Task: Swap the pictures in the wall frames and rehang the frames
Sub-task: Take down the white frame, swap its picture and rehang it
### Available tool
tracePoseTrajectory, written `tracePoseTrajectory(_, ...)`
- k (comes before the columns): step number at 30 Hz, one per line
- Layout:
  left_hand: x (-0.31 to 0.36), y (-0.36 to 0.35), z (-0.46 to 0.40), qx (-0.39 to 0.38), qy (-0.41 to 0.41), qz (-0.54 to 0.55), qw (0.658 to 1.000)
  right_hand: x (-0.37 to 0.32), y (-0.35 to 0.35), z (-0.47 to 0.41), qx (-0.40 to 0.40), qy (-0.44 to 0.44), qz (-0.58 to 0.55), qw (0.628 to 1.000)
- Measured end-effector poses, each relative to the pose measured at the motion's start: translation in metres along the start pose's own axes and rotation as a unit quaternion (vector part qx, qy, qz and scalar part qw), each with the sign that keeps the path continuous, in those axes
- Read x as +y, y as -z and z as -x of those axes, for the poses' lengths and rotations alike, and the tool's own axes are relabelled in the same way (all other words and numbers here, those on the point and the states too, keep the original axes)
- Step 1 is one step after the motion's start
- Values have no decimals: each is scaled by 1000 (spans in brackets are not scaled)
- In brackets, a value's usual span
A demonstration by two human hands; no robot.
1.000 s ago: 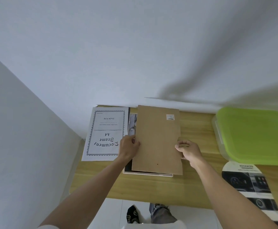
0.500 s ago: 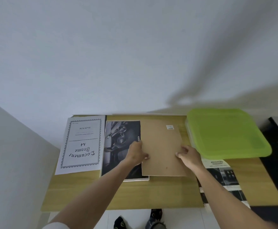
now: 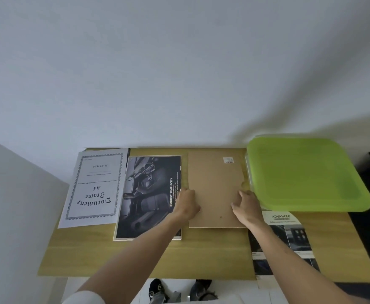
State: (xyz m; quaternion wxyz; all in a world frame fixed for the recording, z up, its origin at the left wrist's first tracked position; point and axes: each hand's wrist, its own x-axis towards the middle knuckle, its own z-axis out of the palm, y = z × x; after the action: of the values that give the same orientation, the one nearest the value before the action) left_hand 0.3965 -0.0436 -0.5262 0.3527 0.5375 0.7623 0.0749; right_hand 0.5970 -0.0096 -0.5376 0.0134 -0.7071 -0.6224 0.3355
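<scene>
The wooden worktop (image 3: 201, 257) stands against a pale wall and carries everything. Largest on it is a clear storage box with a lime-green lid (image 3: 304, 174) at the far right, probably parked there out of the way.

The brown backing board (image 3: 214, 189) lies flat at the centre, just beside the box, a small label near its far right corner; set apart like this, it leaves the picture exposed for swapping. Just to its left the frame holding a dark car-interior print (image 3: 148, 196) lies flat, its pale rim showing along the near edge. Left again, the "Document Frame A4" insert sheet (image 3: 95, 187) lies partly over the worktop's edge. A second car brochure page (image 3: 287, 240), headed "ADVANCED", sits near the right front, half tucked under the box.

The left hand (image 3: 186, 204) rests at the board's left edge, fingers curled over it, seemingly gripping that edge. The right hand (image 3: 246, 205) lies on the board's right side with fingers bent, pressing or pinching the rim; which one I cannot tell.
</scene>
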Motion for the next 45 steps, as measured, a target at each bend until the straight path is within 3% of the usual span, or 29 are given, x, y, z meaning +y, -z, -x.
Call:
tracePoseTrajectory(14,11,-29,-8,5,20,-120,993,1,-9,-6,1,21,125,992)
tracePoseTrajectory(23,9,-32,-6,9,14,-124,992,-3,-9,-5,4,21,128,991)
tracePoseTrajectory(28,-2,-15,0,23,-32,-81,996,-10,-13,1,25,21,132,991)
tracePoseTrajectory(32,-25,12,8,72,-67,-64,993,-29,-26,10,70,83,119,987)
tracePoseTrajectory(37,-80,53,19,125,-60,-65,988,-78,-55,30,43,144,71,986)
tracePoseTrajectory(45,-174,85,36,63,-34,-150,986,-129,-105,62,11,170,139,976)
